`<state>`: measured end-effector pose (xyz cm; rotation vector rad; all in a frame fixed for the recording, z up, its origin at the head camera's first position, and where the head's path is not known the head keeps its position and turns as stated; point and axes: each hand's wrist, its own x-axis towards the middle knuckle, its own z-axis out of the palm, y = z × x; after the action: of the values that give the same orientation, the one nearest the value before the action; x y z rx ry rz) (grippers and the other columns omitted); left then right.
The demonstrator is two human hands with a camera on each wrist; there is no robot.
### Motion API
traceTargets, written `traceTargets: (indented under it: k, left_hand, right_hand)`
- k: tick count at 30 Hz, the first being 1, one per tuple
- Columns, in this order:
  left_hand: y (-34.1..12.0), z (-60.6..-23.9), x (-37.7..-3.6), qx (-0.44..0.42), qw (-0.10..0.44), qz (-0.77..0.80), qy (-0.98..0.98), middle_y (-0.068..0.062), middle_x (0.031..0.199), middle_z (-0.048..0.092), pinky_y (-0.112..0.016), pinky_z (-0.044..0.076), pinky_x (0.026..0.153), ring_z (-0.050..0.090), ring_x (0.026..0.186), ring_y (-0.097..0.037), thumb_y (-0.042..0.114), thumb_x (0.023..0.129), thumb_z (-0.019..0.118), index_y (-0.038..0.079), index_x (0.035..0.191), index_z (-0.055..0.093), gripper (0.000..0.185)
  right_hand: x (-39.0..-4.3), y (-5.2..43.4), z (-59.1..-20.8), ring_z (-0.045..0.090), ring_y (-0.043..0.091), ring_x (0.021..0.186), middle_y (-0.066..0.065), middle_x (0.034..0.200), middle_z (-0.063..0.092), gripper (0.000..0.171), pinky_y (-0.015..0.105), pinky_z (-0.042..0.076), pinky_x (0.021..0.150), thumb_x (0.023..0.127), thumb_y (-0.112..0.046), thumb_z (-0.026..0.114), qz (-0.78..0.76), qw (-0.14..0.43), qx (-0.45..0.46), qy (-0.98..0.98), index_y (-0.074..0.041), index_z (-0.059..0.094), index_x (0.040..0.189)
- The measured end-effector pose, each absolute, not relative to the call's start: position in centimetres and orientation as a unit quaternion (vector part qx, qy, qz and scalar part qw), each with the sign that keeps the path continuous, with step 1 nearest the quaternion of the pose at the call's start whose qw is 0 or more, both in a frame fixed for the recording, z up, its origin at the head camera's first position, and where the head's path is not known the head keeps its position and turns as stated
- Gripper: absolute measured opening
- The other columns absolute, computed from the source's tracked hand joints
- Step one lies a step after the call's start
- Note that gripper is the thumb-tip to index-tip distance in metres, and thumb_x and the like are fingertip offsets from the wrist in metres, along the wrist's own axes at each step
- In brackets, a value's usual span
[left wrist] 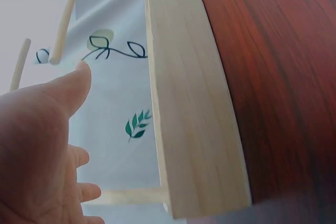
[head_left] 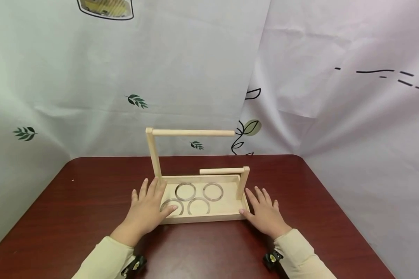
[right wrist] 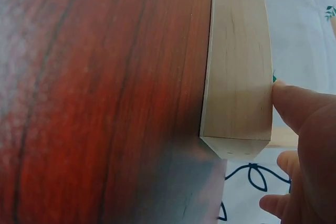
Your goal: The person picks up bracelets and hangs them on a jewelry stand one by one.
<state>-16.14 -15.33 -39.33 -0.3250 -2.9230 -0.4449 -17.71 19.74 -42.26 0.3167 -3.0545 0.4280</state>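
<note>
Both hands lie flat, palms down, at either end of a shallow wooden tray [head_left: 202, 218] that sits near the middle of the dark red counter [head_left: 56, 209]. The left hand [head_left: 148, 211] reaches in from the lower left with its fingers straight and slightly spread; they rest over the tray's left end, and the thumb crosses the rim to touch one of the rings inside. It grips nothing. The right hand [head_left: 263, 212] mirrors it at the tray's right end, fingers straight and fanned on the counter, the thumb tip pressed against the tray's outer wall, as the right wrist view shows; it too holds nothing. The cream sleeves [head_left: 300, 252] come in from the bottom edge. The tray's long axis runs left to right across the view, its long front wall facing the person. A tall post [head_left: 154, 153] stands upright at the rear left corner and carries a long dowel [head_left: 193, 133] pointing right; a short post [head_left: 243, 182] at the right end carries a short dowel [head_left: 221, 171] pointing left. Four clear rings [head_left: 213, 191] lie flat in the tray, in two rows. A white leaf-printed cloth [head_left: 136, 100] hangs behind the counter.
</note>
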Motion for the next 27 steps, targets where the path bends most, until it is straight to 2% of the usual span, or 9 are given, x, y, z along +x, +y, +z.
traceTargets:
  k: [6,18,27]
  left_hand:
    - [-13.9,-38.6,-16.8,-0.125,0.076,-0.147,-0.978,-0.025,0.154,0.025,-0.073,0.014,0.103,0.014,0.142,-0.049,0.050,0.088,0.064,0.004,0.148,0.036,0.080]
    - [-11.9,-38.5,-18.9,-0.156,0.045,-0.158,-0.974,-0.022,0.154,0.026,-0.070,0.013,0.106,0.014,0.143,-0.047,0.051,0.090,0.062,0.008,0.151,0.031,0.081]
    - [-10.3,-38.1,-20.3,-0.181,0.015,-0.157,-0.971,-0.023,0.152,0.028,-0.068,0.019,0.106,0.020,0.141,-0.046,0.050,0.091,0.061,0.006,0.150,0.032,0.079]
  right_hand:
    - [-17.7,19.8,-42.2,0.021,0.045,0.141,0.023,0.153,0.030,0.069,0.075,0.019,0.099,0.093,-0.047,0.058,0.139,0.012,0.105,-0.985,-0.014,0.037,0.150]
    - [-17.7,19.9,-42.5,0.023,0.044,0.141,0.020,0.151,0.034,0.063,0.075,0.019,0.099,0.095,-0.049,0.053,0.141,-0.004,0.103,-0.985,-0.020,0.038,0.150]
    - [-17.9,20.2,-43.1,0.028,0.044,0.139,0.018,0.148,0.039,0.065,0.075,0.026,0.095,0.095,-0.054,0.051,0.154,-0.015,0.099,-0.983,-0.023,0.037,0.150]
